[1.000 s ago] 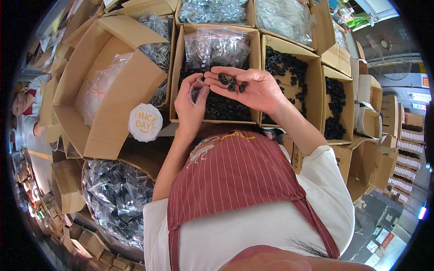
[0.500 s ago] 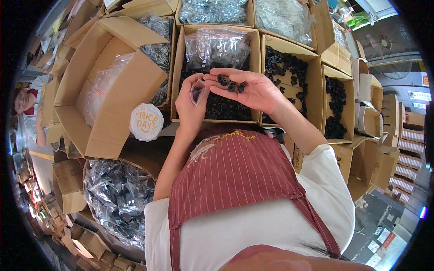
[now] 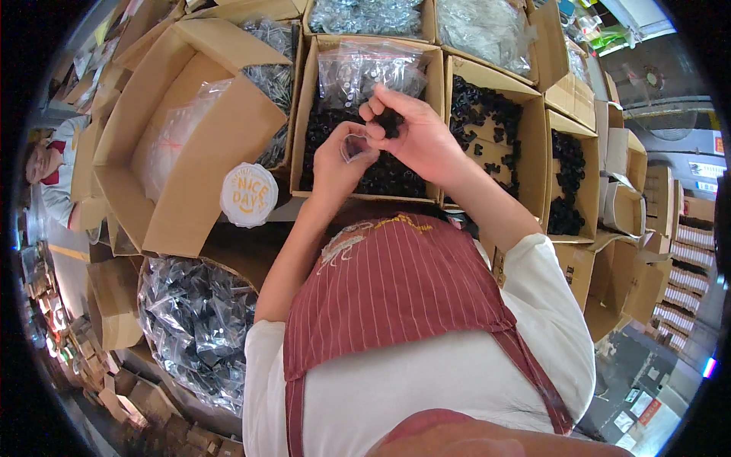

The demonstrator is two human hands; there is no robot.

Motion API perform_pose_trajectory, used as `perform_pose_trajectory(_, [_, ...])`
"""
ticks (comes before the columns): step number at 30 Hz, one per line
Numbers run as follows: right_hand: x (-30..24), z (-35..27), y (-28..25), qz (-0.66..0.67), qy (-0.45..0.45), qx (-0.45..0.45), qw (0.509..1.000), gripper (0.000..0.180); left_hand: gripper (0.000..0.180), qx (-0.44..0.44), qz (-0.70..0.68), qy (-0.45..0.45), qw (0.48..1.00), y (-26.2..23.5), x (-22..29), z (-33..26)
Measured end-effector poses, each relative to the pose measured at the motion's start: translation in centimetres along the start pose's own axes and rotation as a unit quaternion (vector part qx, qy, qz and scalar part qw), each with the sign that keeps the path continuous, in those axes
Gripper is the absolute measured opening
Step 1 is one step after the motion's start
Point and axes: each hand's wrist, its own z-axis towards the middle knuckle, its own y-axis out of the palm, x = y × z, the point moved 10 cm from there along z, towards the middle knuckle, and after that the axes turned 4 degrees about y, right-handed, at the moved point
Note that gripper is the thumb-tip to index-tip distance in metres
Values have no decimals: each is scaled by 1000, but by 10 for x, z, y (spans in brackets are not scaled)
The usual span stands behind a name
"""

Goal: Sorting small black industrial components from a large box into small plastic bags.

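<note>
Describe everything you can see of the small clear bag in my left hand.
The small bag looks like thin, clear plastic. Its mouth gapes open in a rounded shape, tipped up toward the camera. Your left hand has its grip around it, hiding much of its body. It is held over a cardboard box of black parts. Your right hand is right beside the mouth; contact is unclear.

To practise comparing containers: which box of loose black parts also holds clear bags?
The box under the left hand: clear bags sit at its far end; both black-part boxes to its right show none.
</note>
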Motion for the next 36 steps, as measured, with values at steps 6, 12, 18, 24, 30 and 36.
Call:
perform_pose_trajectory(6, [-20, -3, 32, -227, -135, 11, 964, 52, 36, -6, -99, 14, 995, 22, 18, -3])
perform_pose_trajectory(12, [-30, -11, 37, -255, -213, -30, 943, 49, 47, 3, -15, 41, 999, 20, 24, 0])
perform_pose_trajectory(18, [-33, -19, 39, -256, -234, -68, 935, 41, 53, 21, -3, 90, 996, 22, 32, 1])
perform_pose_trajectory(24, [-40, -35, 55, -309, -238, -106, 915, 31, 45, 25, 11, 122, 992, 18, 47, 1])
perform_pose_trajectory(30, [-52, -57, 64, -714, -403, -95, 565, 12, 41, -26, -88, 129, 987, 9, 55, -3])
perform_pose_trajectory(36, [-76, -41, 47, -614, -349, -20, 708, 10, 53, -82, 324, -15, 943, -19, 52, -43])
